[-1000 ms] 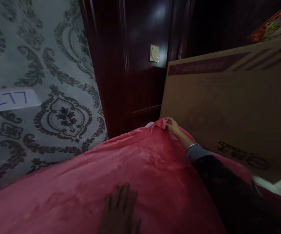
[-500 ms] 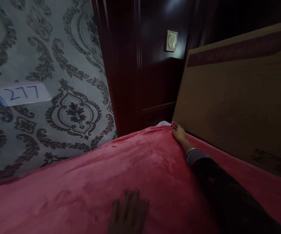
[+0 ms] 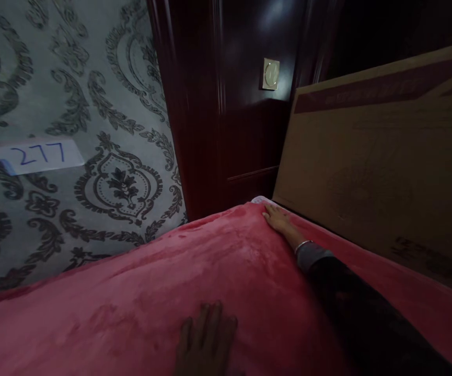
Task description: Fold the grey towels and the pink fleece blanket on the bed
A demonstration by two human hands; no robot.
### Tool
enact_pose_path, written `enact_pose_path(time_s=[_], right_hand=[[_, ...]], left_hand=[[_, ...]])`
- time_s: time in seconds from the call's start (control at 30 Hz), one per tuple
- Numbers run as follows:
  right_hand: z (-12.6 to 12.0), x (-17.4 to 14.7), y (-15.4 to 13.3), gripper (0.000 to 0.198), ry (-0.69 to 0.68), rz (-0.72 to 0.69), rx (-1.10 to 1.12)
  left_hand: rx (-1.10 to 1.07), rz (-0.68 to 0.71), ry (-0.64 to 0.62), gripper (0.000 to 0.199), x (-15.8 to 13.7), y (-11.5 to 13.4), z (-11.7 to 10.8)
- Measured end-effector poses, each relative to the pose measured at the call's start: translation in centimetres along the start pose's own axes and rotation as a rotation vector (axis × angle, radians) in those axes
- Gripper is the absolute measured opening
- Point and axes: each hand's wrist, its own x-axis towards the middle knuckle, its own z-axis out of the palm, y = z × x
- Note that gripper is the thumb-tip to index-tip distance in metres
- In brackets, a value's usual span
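A pink plush blanket is spread over the surface in front of me, with soft wrinkles in its pile. My right hand lies flat on it near the far corner, fingers stretched out, a bracelet at the wrist. Just beyond those fingertips a bit of white, patterned fabric peeks out from under the blanket's edge. My left hand rests on the blanket at the bottom of the view, fingers spread and holding nothing; its wrist is cut off by the frame.
Along the right side leans a large cardboard panel or box. Behind the corner stands a dark red wooden panel with a gold square fitting. Patterned wallpaper on the left bears a paper label reading 277.
My right hand has let go of the pinched blanket edge at the corner and now lies flat, slightly nearer me. The raised fold is down. My left hand stays in place.
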Motion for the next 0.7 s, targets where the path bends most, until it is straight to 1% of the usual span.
enact_pose_path(time_s=[0.07,0.17,0.33,0.53,0.7], right_hand=[[-0.4,-1.8,0.6,0.055,-0.006,-0.002,-0.032],[-1.1,-5.3,2.4,0.055,-0.027,0.01,-0.078],[-3.3,-12.2,6.8,0.053,-0.061,0.084,-0.132],[-6.9,-19.6,12.4,0.05,-0.001,0.274,-0.173],[-9.2,-24.1,15.5,0.045,0.096,0.477,-0.151]], left_hand=[[-0.053,0.055,-0.043,0.067,0.1,-0.5,-1.0],[-0.095,0.11,-0.06,0.061,0.3,-0.9,-2.4],[-0.079,0.094,-0.059,0.055,0.9,-0.3,-4.2],[-0.048,0.072,-0.069,0.054,1.3,0.5,-5.9],[-0.001,0.103,-0.043,0.055,1.6,0.6,-6.2]])
